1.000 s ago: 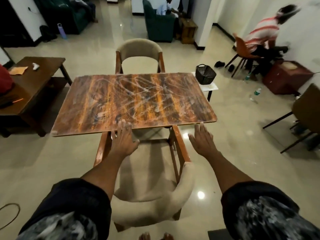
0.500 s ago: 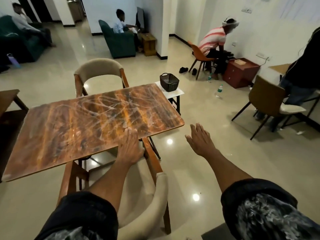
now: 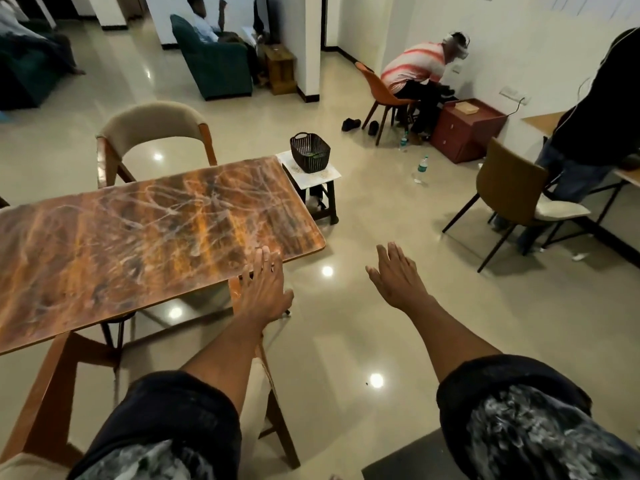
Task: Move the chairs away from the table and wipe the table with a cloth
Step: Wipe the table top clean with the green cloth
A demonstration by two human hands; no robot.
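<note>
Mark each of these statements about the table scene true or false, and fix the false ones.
1. The left hand is at the table's near edge. True.
2. The right hand holds a cloth. False: it is open and empty, over the floor.
3. A dark basket sits on the small stool beside the table. True.
4. The far chair lies tipped over. False: it stands upright at the table's far side.
5. A cloth lies on the tabletop. False: none is visible there.
</note>
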